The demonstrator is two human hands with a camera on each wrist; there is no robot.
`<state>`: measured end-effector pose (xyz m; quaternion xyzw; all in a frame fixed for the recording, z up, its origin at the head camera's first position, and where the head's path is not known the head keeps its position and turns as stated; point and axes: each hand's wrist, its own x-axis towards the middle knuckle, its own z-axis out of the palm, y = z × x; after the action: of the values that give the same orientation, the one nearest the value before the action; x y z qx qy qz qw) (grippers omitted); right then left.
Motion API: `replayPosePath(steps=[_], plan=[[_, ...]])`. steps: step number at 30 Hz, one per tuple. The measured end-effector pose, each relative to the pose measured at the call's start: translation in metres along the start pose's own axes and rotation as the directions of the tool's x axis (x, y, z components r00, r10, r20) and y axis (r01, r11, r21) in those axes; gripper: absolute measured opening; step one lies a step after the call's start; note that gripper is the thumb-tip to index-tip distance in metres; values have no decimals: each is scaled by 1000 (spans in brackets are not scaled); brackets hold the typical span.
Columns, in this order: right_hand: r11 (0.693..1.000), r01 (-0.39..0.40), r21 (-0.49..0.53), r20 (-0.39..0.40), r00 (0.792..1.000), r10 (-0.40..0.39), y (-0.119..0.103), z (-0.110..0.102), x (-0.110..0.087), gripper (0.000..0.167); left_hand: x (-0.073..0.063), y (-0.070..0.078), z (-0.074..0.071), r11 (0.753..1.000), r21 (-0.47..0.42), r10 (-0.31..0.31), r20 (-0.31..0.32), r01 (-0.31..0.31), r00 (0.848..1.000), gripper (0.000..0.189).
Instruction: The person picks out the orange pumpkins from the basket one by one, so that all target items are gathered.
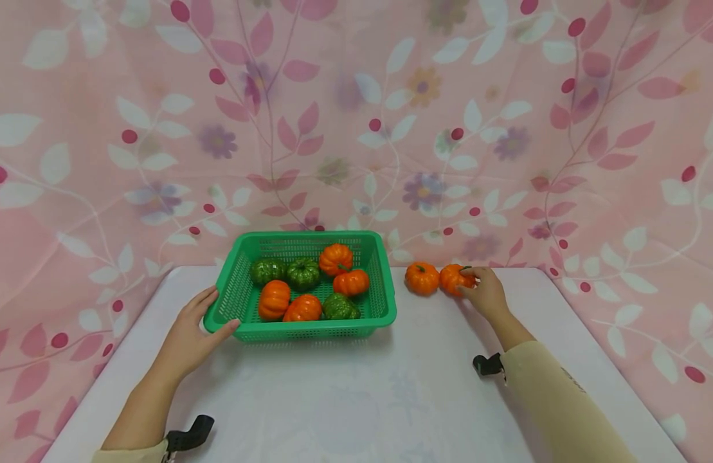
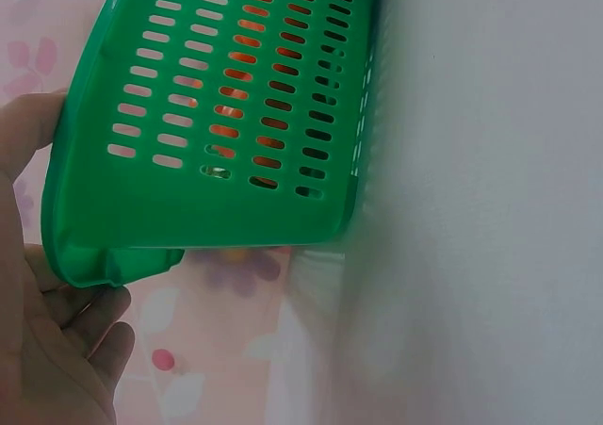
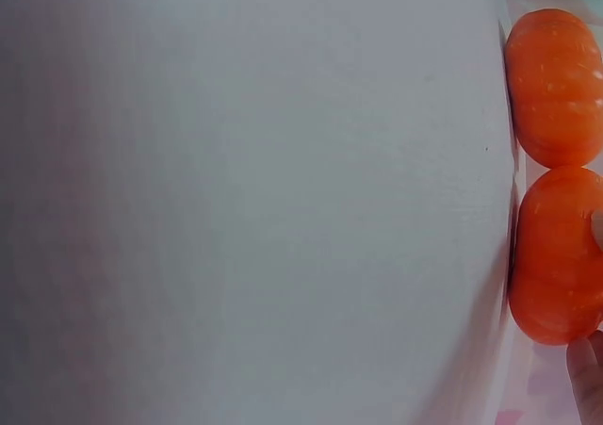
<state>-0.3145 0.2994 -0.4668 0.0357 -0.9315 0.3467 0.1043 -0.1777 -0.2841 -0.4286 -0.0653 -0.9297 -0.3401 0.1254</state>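
Observation:
A green plastic basket (image 1: 310,328) stands on the table at centre left, holding several small orange and green pumpkins. My left hand (image 1: 185,337) grips its near left corner, thumb on the front rim and fingers along the left side. In the left wrist view the fingers come under the rim of the basket (image 2: 207,218). To the right, two orange pumpkins sit side by side. My right hand (image 1: 488,296) holds the right-hand pumpkin (image 1: 451,280) between thumb and fingers. The other pumpkin (image 1: 422,279) touches it in the right wrist view.
A white cloth covers the table (image 1: 356,392). Behind and around it hangs a pink floral curtain (image 1: 344,128), close to the basket's far side. Black camera mounts (image 1: 189,433) are strapped at both wrists.

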Motion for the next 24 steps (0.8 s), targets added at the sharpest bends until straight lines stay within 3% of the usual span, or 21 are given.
replayPosePath(steps=[14,24], plan=[[1000,28,-6,-3,1000,-28,-6,-6,-1,34,1,-3,1,1000,15,0,-2,0,1000,88],[1000,-12,-5,6,1000,12,-38,-28,-13,37,1,-4,2,1000,6,16,-18,-16,1000,87]])
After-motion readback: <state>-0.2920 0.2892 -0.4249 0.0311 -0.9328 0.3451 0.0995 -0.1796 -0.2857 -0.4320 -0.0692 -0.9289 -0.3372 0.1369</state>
